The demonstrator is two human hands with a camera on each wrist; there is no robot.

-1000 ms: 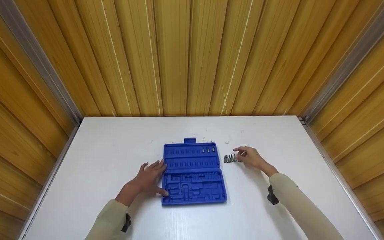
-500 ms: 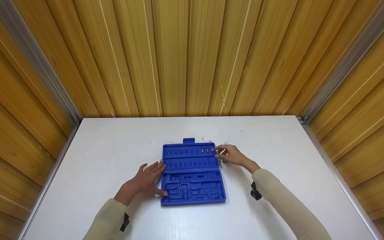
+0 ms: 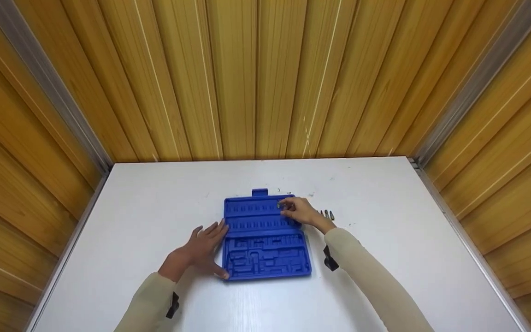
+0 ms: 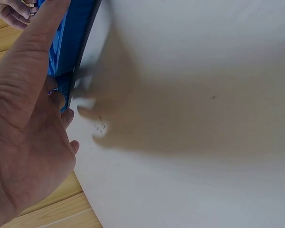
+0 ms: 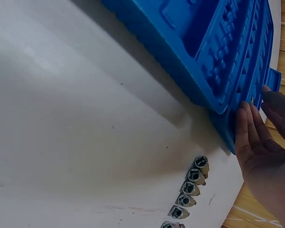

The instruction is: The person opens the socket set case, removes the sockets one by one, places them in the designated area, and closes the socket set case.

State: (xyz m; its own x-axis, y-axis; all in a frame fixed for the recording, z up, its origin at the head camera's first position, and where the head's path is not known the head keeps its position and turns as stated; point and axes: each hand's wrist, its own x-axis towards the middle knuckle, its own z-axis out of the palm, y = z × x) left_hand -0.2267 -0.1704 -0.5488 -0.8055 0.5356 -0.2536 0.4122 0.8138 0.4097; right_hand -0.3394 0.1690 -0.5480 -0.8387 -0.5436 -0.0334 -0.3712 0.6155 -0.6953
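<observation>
The blue plastic socket case (image 3: 265, 253) lies unfolded on the white table, its moulded slots facing up. My left hand (image 3: 203, 249) rests along its left edge with fingers spread, thumb at the near left corner. In the left wrist view, the thumb (image 4: 35, 57) stretches along the case's side (image 4: 78, 42). My right hand (image 3: 303, 212) is over the far right part of the case, its fingertips pinching a small metal socket (image 3: 280, 205) at the upper slot row. The right wrist view shows only a glint of this socket (image 5: 251, 100) by the fingers; the hand hides the slots beneath it.
Several small metal sockets (image 5: 190, 188) stand in a row on the table to the right of the case, partly behind the right hand in the head view. The case's latch tab (image 3: 260, 192) points away. Wood-patterned panels (image 3: 265, 83) enclose the table (image 3: 155, 193).
My right hand has moved left from the row of sockets to the upper slots of the case, covering the sockets seated there. The left hand stays at the case's left edge.
</observation>
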